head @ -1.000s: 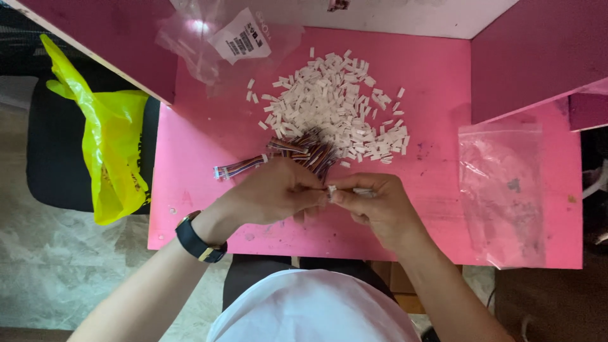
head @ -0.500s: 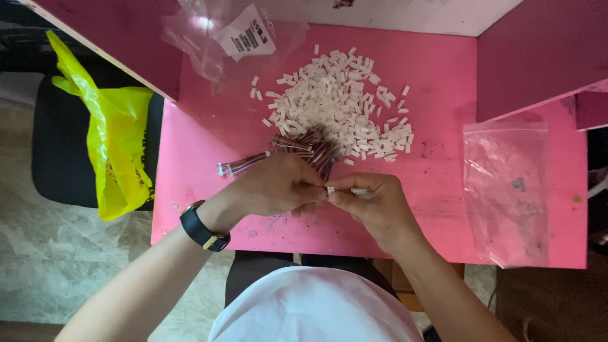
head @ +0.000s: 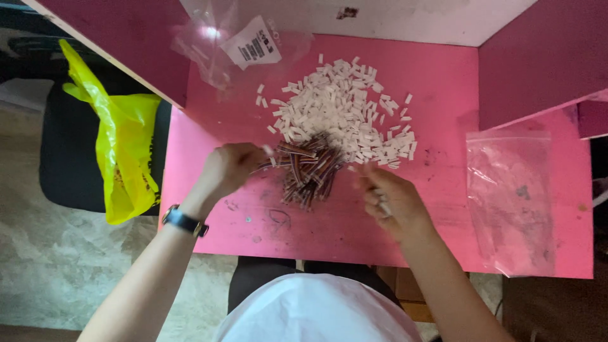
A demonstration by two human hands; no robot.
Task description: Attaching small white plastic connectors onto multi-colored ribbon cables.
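A short multicoloured wire bundle is pinched in the left hand; the right hand is curled over the pink worktop, and each white plastic connector is best seated squarely.

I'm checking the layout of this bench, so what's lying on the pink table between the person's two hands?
In the head view, a bundle of short multicoloured wires lies between the left hand and the right hand, just below the pile of small white pieces.
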